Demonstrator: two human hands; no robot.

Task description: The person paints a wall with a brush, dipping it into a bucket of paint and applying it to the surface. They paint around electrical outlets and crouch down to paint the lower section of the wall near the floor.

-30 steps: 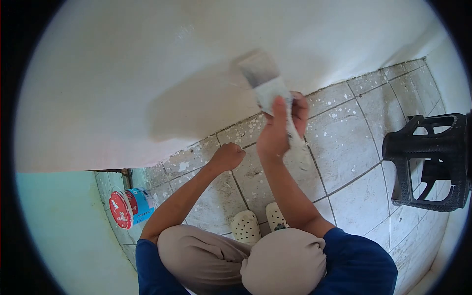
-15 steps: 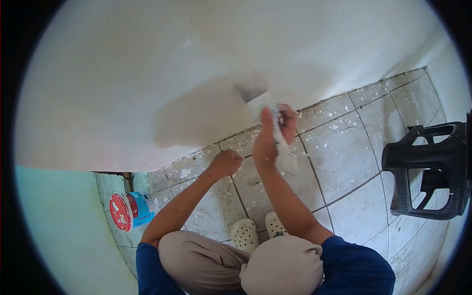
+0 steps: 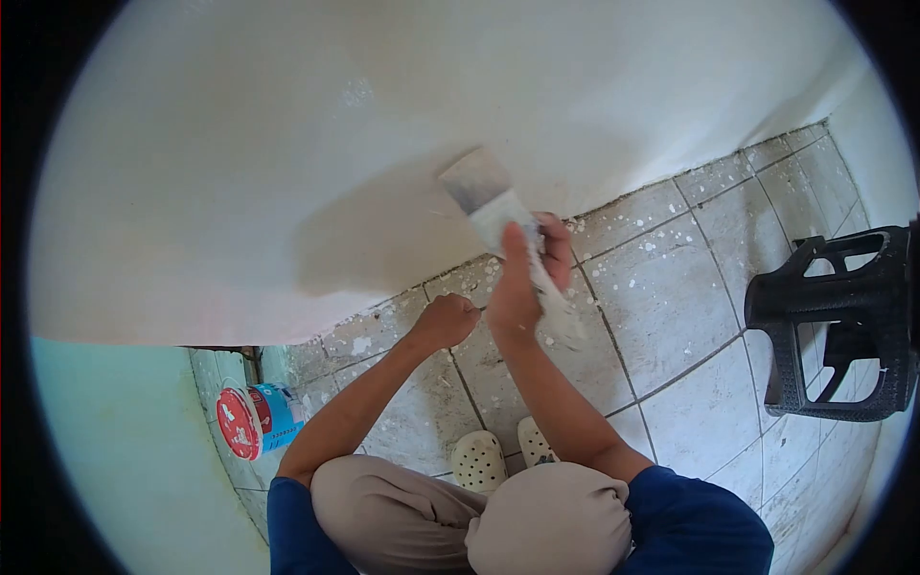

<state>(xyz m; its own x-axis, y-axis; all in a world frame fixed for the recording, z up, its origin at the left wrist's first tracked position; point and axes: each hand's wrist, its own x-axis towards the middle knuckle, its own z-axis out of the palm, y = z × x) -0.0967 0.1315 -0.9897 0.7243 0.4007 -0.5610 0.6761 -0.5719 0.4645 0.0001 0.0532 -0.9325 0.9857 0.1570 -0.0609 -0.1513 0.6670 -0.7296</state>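
My right hand [image 3: 525,273] is closed round the white handle of a wide brush [image 3: 498,218]. The brush's flat, greyish end points up and left and lies at the lower part of the pale wall [image 3: 402,115]; whether it touches the wall I cannot tell. My left hand [image 3: 447,321] is closed in a fist above the tiles, left of my right hand and near the foot of the wall. Its palm side is hidden, so anything inside it cannot be made out.
A red and blue bucket [image 3: 259,422] lies at the lower left. At the right is a black plastic stool [image 3: 834,326]. White spots mark the tiled floor [image 3: 661,287]. My light clogs [image 3: 478,460] are below my hands.
The brush has turned, so its broad end shows more clearly and sits slightly further left. My left hand has hardly moved.
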